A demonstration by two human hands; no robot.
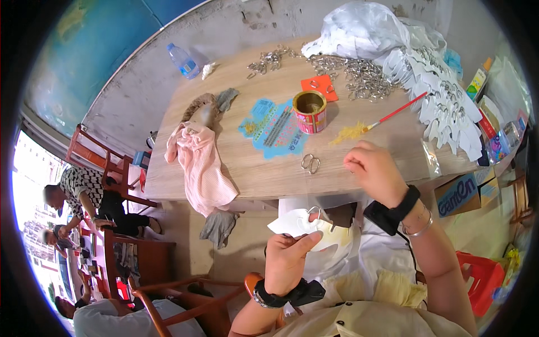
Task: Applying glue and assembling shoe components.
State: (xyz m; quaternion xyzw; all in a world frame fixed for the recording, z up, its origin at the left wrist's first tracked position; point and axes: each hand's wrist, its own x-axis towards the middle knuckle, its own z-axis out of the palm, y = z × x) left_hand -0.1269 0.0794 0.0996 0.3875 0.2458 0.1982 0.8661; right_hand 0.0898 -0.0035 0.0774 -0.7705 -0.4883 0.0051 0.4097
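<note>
My left hand (283,261) is closed on a small white flat piece (291,223), pinched between thumb and fingers just off the table's near edge. A metal ring (315,211) stands at the top of that piece. My right hand (375,173) hovers over the near edge of the table with its fingers curled together; whatever it may hold is hidden. Two loose metal rings (310,163) lie on the wood to its left. Beyond them is a brush with a red handle (396,109), its bristles by a yellow smear (349,132). An open tin (310,112) stands on a blue printed sheet (268,128).
Piled metal rings (368,78) and many white pieces with rings (449,112) cover the far right beside a white plastic bag (359,31). Pink cloth (196,157) hangs over the left edge. A water bottle (183,62) stands behind. People sit at the left; a red stool (480,281) is at right.
</note>
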